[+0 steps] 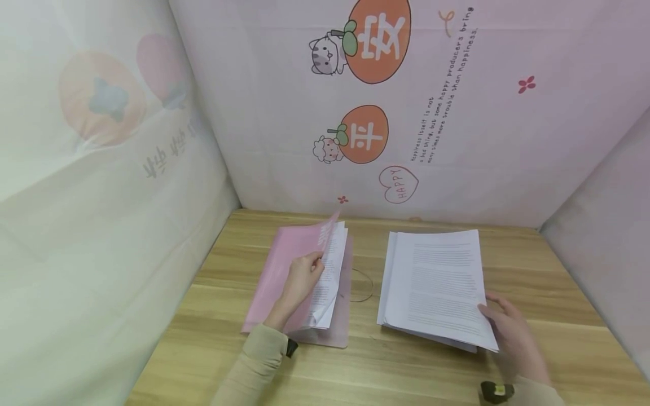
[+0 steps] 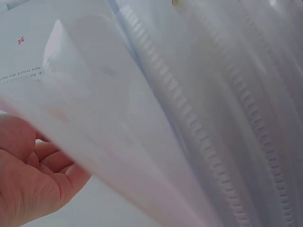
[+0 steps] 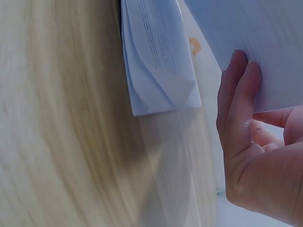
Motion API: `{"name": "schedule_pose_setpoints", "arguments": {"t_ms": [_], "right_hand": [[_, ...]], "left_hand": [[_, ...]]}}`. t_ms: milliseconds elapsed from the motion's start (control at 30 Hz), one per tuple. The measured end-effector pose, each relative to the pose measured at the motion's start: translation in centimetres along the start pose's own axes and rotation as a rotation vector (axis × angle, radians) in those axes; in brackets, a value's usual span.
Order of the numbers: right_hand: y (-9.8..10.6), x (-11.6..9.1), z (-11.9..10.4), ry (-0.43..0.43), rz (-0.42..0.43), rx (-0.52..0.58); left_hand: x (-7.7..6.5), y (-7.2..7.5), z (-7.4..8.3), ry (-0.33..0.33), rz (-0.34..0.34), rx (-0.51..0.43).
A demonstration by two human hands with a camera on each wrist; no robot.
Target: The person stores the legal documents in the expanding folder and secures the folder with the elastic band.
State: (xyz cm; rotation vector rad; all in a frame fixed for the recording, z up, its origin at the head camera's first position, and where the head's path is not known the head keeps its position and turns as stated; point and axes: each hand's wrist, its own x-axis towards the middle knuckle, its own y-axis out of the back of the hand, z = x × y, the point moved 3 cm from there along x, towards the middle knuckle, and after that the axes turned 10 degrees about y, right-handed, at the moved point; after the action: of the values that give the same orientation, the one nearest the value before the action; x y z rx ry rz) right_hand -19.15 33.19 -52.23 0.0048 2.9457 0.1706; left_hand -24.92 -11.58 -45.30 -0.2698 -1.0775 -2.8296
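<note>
A pink folder point(image 1: 286, 251) lies on the left of the table with its cover lifted. My left hand point(image 1: 301, 276) pinches that cover near its right edge. Printed sheets point(image 1: 335, 256) show under the cover, one with a curled lower corner. In the left wrist view the hand point(image 2: 40, 170) is beside the raised cover, and clear plastic sleeves point(image 2: 199, 94) fan out to the right. My right hand point(image 1: 510, 327) grips a stack of printed paper point(image 1: 439, 276) by its lower right edge, thumb on top. The right wrist view shows its fingers point(image 3: 244, 101) against the sheets.
Between the folder and the paper stack, a thin ring-shaped line point(image 1: 372, 285) shows on the wooden table point(image 1: 365, 361). Pale printed cloth walls point(image 1: 284, 113) rise behind and on both sides. A dark band point(image 1: 496, 391) sits at the right wrist.
</note>
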Motion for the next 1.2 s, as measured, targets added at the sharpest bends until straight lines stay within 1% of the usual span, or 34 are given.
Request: {"name": "schedule_pose_setpoints", "arguments": {"t_ms": [133,267,433,567,667,867,967,1200], "right_hand": [[-0.4,0.5,0.0,-0.018,0.000,-0.077],[-1.0,1.0,-0.1,-0.031,-0.002,-0.107],[-1.9,1.5,-0.1,-0.039,-0.007,-0.098],[-2.8,1.9,0.0,-0.035,-0.009,-0.039],[-3.4,2.2,-0.1,-0.026,-0.014,-0.024],[-4.3,2.5,-0.7,-0.013,-0.040,-0.051],[-4.9,2.7,-0.8,-0.005,-0.053,-0.042],[-6.4,3.3,-1.3,0.040,-0.076,-0.070]], "left_hand": [[0.0,-0.1,-0.1,0.009,-0.006,-0.007],[0.1,0.0,-0.1,0.004,-0.001,-0.007],[0.2,-0.2,-0.2,0.000,0.001,0.009],[0.1,-0.1,-0.2,-0.003,-0.001,0.007],[0.0,0.0,-0.1,-0.007,0.000,0.000],[-0.1,0.0,0.0,0.004,-0.003,-0.003],[-0.1,0.0,0.0,0.009,-0.001,0.000],[-0.1,0.0,0.0,0.009,-0.001,-0.004]]}}
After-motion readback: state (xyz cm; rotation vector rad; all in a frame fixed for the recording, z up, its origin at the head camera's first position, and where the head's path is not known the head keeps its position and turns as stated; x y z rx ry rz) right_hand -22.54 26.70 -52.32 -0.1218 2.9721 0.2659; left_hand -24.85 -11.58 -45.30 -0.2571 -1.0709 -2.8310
